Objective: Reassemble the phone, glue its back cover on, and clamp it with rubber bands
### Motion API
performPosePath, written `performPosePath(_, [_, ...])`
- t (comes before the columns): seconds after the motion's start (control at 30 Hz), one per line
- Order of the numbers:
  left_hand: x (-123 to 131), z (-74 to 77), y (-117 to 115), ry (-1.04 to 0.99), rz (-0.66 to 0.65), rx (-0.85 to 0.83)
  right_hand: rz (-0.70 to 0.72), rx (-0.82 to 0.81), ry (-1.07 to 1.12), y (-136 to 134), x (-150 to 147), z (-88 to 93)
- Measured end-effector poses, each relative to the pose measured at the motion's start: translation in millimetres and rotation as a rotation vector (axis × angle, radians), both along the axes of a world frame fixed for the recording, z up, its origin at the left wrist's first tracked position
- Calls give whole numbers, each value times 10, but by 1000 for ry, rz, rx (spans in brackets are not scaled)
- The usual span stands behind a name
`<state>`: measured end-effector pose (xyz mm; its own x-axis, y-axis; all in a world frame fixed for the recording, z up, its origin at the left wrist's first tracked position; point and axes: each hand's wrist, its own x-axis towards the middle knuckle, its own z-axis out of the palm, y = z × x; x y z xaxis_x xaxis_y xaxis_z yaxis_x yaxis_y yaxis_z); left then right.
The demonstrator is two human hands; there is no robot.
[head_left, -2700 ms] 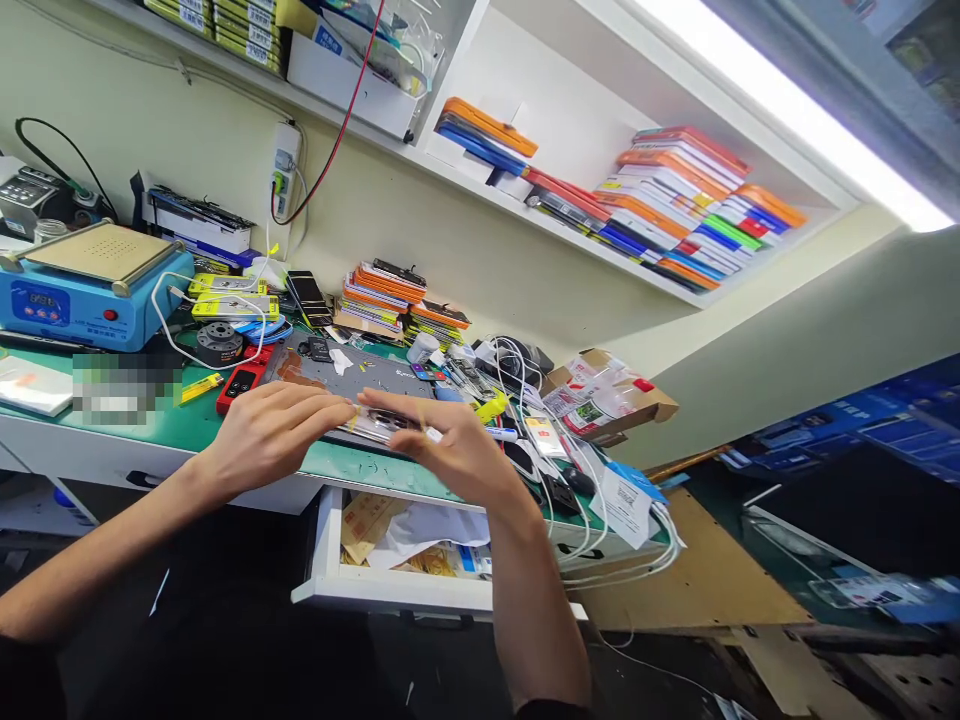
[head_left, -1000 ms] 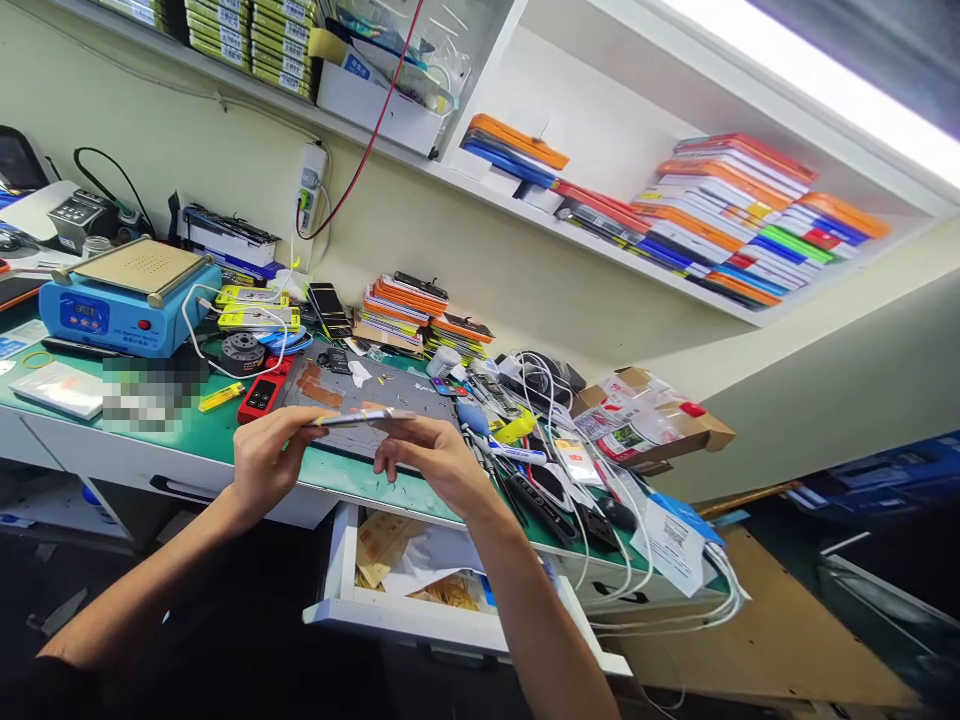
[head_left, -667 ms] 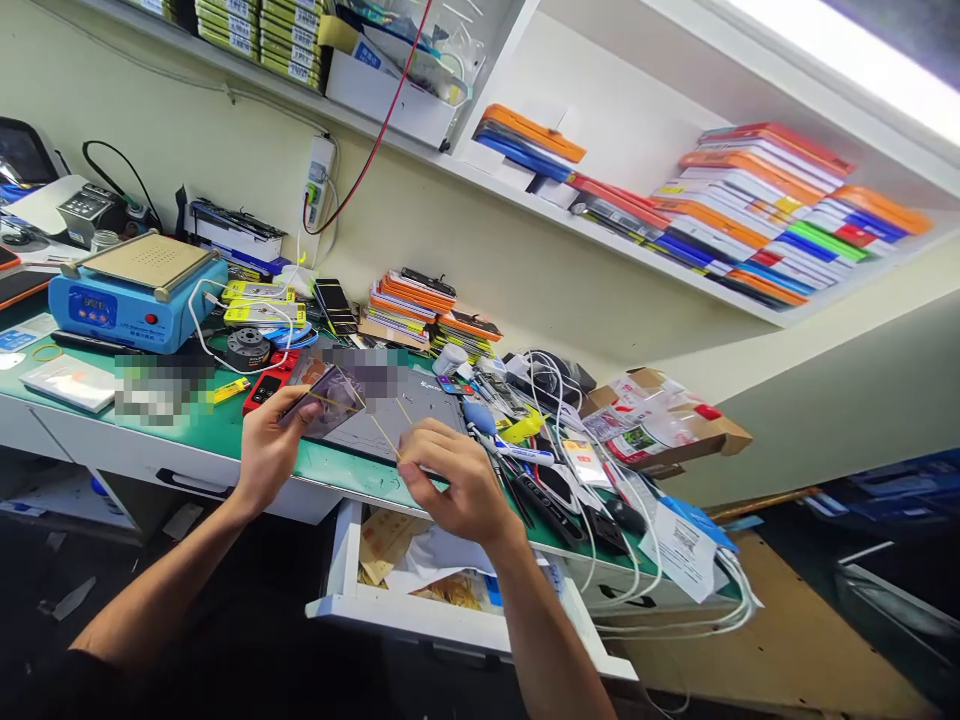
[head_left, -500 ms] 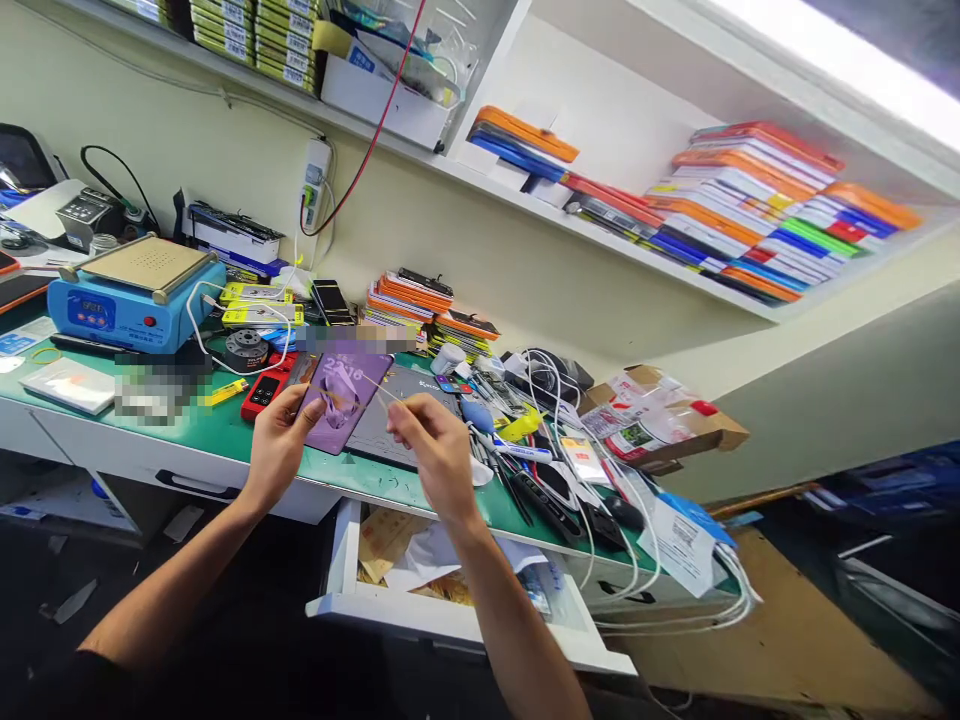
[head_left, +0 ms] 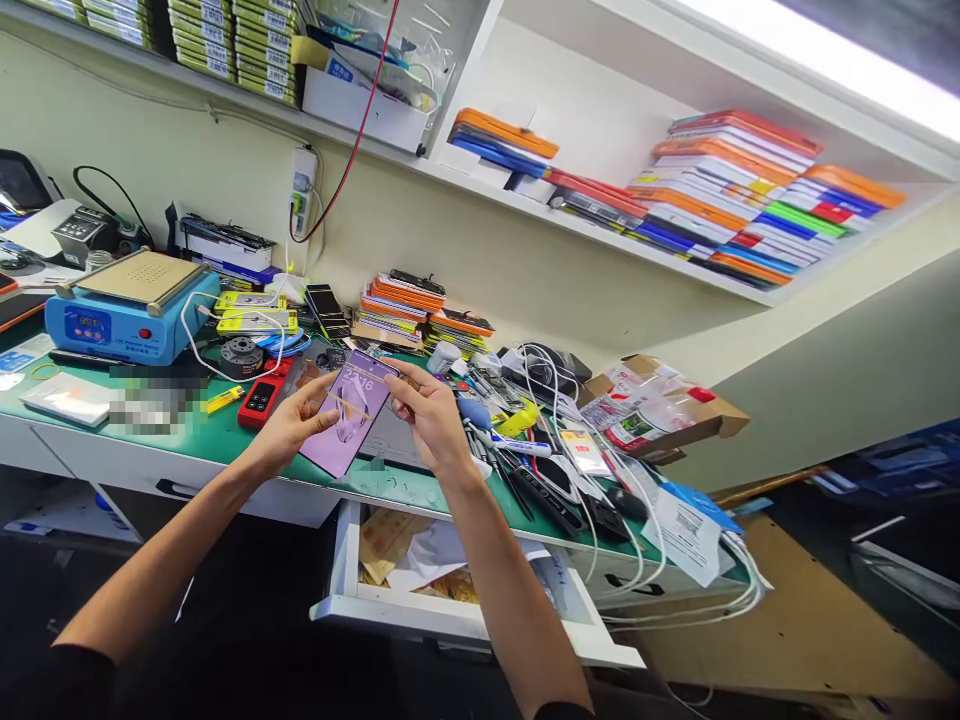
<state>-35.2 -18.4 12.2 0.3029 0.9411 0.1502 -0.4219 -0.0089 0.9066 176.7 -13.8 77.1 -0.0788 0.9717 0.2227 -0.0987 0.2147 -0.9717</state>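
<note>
A phone [head_left: 341, 446] with a lit purple lock screen is tilted above the front of the bench. My left hand [head_left: 296, 420] grips its left edge, thumb over the screen. One rubber band [head_left: 349, 408] crosses the middle of the screen. Closed fingers of my right hand [head_left: 421, 405] pinch at the upper right edge, where a thin band seems to run across the top; the fingertips partly hide it. Behind the phone lies a dark grey mat [head_left: 394, 440], partly covered by the phone and my right hand.
A blue heating machine [head_left: 120, 310] and a red device [head_left: 262, 397] stand to the left. Tools, white cables [head_left: 551, 375] and an opened cardboard box [head_left: 645, 410] crowd the right. Below, an open drawer [head_left: 480, 620] juts out, holding papers. Stacked boxes [head_left: 401, 300] sit behind.
My right hand has moved from holding the stretched rubber band away from the phone to the phone's upper right edge. A band now lies across the middle of the screen.
</note>
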Motion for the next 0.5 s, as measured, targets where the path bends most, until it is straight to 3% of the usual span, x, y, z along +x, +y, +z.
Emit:
performPosePath(0.2, [69, 194, 81, -15, -150, -105, 72, -81, 60, -32, -31, 32])
performPosePath(0.37, [137, 276, 68, -45, -116, -144, 203, -150, 96, -84, 13, 179])
performPosePath(0.5, [93, 288, 82, -100, -56, -131, 227, -92, 38, -195, 121, 186])
